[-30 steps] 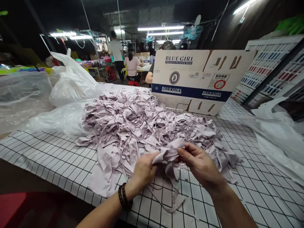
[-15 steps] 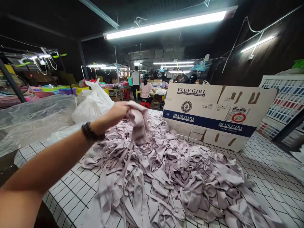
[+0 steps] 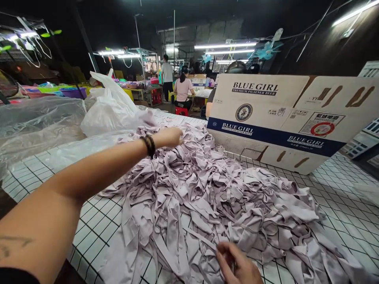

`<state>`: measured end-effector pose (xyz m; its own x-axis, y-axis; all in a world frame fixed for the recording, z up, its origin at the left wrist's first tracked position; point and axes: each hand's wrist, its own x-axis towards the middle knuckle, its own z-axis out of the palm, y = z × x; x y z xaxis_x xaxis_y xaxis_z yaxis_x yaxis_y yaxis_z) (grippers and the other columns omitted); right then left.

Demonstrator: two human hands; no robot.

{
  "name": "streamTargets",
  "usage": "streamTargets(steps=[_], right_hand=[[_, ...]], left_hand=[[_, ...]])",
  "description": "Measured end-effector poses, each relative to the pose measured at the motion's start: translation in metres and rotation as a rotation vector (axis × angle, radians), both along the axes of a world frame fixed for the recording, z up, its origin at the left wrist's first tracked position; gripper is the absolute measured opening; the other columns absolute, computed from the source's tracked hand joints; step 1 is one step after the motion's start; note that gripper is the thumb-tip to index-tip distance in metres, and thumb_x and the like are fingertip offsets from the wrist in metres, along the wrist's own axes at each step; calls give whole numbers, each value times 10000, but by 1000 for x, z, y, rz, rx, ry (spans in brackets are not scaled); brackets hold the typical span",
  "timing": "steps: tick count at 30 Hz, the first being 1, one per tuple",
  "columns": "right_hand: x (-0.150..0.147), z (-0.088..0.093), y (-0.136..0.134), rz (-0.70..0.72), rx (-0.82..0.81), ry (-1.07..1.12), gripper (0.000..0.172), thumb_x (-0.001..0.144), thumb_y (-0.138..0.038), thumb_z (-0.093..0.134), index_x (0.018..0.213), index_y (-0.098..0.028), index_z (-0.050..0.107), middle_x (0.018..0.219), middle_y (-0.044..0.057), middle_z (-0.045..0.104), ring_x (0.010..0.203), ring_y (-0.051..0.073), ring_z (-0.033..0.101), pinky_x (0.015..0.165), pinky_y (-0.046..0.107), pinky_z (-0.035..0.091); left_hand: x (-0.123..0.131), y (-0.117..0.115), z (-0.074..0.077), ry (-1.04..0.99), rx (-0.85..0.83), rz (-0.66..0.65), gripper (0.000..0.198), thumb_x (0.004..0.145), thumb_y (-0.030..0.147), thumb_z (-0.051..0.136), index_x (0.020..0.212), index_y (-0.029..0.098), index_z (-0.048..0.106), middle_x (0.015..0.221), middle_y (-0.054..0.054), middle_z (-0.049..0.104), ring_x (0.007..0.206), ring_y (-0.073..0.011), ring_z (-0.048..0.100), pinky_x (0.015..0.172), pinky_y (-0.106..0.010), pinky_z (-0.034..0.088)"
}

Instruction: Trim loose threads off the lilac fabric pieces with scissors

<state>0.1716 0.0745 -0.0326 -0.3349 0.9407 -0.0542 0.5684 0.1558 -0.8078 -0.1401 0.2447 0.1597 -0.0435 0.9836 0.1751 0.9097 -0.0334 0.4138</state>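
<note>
A large heap of pale mauve fabric pieces (image 3: 204,189), with thin straps among them, is spread over the table. My left hand (image 3: 169,137), a dark beaded bracelet at its wrist, reaches across the heap's far part; its fingers are turned away and hidden. Behind that wrist, a blurred piece of mauve cloth (image 3: 145,117) shows near the white plastic bag. At the near edge of the heap is my right hand (image 3: 239,265), its fingers curled with thumb and forefinger near each other. A thin greyish thing seems to be between them, too unclear to name.
A "Blue Girl" carton (image 3: 260,110) stands behind the heap on the right. To the left are a full white plastic bag (image 3: 108,108) and clear plastic sheeting (image 3: 41,122). The checked tablecloth (image 3: 91,228) shows around the fabric. People work farther back.
My left hand has moved right over the heap, and the cloth it held up is no longer seen hanging from it. My right hand has come into view at the bottom. The view has tilted down.
</note>
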Motion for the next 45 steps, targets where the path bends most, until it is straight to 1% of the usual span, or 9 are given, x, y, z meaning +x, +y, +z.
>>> streamTargets(steps=[4, 8, 13, 19, 24, 28, 33, 41, 45], right_hand=[[-36, 3, 28, 38, 191, -289, 311, 855, -293, 449, 1107, -164, 577, 1123, 167, 617, 999, 335, 590, 819, 449, 471], [-33, 11, 41, 105, 57, -279, 104, 816, -273, 544, 795, -204, 619, 755, 36, 657, 713, 228, 622, 656, 309, 476], [-32, 16, 58, -11, 94, -194, 196, 795, -333, 562, 908, -185, 623, 979, 97, 644, 936, 258, 580, 808, 347, 434], [-26, 28, 62, 26, -5, 33, 341, 811, -481, 471, 771, -175, 614, 696, 50, 589, 674, 216, 554, 648, 318, 440], [25, 67, 24, 159, -32, 287, 341, 862, -499, 477, 930, -191, 607, 935, 60, 617, 841, 212, 570, 773, 302, 469], [48, 67, -18, 317, -109, 45, 168, 831, -360, 542, 826, -223, 639, 889, 35, 643, 883, 235, 584, 762, 292, 464], [64, 50, -44, 322, -126, -372, 93, 775, -289, 556, 766, -237, 633, 825, 20, 661, 814, 231, 596, 734, 309, 455], [-12, 48, 3, 66, 92, -221, 232, 882, -391, 462, 972, -211, 577, 1084, 103, 609, 1062, 295, 528, 900, 433, 405], [-44, 35, 23, 8, 36, -198, 181, 795, -369, 613, 796, -192, 571, 854, 120, 635, 917, 352, 565, 813, 506, 411]], left_hand=[[41, -90, -81, -85, -177, -290, 196, 790, 273, 630, 626, 198, 707, 549, -24, 650, 486, -147, 560, 594, -260, 446], [65, -167, -139, -213, -197, -457, 194, 826, 263, 574, 764, 192, 744, 704, -50, 720, 616, -165, 609, 594, -239, 425], [96, -198, -179, -626, -321, -287, 302, 857, 362, 528, 788, 153, 735, 659, -23, 672, 591, -136, 553, 550, -218, 370], [120, -204, -185, -1213, -439, 12, 505, 752, 606, 579, 820, 119, 698, 715, -34, 661, 537, -118, 533, 532, -238, 420], [129, -204, -185, -1592, -424, 176, 597, 710, 711, 563, 829, 128, 610, 718, -29, 632, 534, -111, 581, 546, -257, 507], [137, -199, -191, -1399, -506, 178, 587, 785, 744, 407, 799, 165, 504, 608, 24, 559, 430, -113, 563, 448, -262, 512], [132, -210, -203, -1163, -513, 174, 483, 696, 620, 665, 749, 196, 438, 511, 62, 520, 379, -137, 563, 341, -214, 441], [133, -219, -207, -1064, -295, 215, 198, 831, 340, 535, 888, 209, 399, 736, 32, 534, 492, -135, 601, 474, -286, 536], [118, -212, -200, -970, -71, 213, 188, 867, 240, 410, 1046, 191, 442, 1050, -78, 559, 737, -157, 624, 731, -364, 550]])
